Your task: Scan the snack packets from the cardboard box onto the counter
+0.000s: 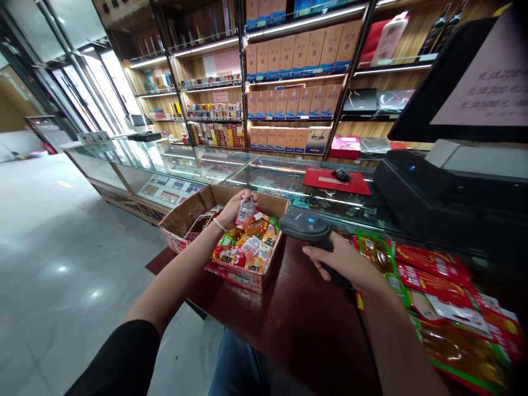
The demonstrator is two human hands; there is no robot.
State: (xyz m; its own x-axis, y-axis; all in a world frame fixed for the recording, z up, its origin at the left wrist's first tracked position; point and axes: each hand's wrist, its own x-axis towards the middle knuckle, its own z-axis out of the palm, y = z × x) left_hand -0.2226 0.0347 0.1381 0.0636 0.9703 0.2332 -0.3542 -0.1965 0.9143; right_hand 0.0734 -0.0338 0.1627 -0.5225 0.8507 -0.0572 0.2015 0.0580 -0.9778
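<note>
My left hand [236,208] is closed on a small clear snack packet [246,210], held just above an open cardboard box [186,215]. A smaller tray box [243,275] full of several orange, green and red snack packets sits in front of it. My right hand [342,261] grips the handle of a dark barcode scanner [306,224], whose head points left toward the held packet. Both hands are over a dark red wooden table [297,319].
Several large red and green food bags [445,297] lie on the table at the right. Behind are a glass counter [264,179], a red mouse pad with a mouse [340,175], a black till machine [433,192] and lit shelves of boxed goods [297,88].
</note>
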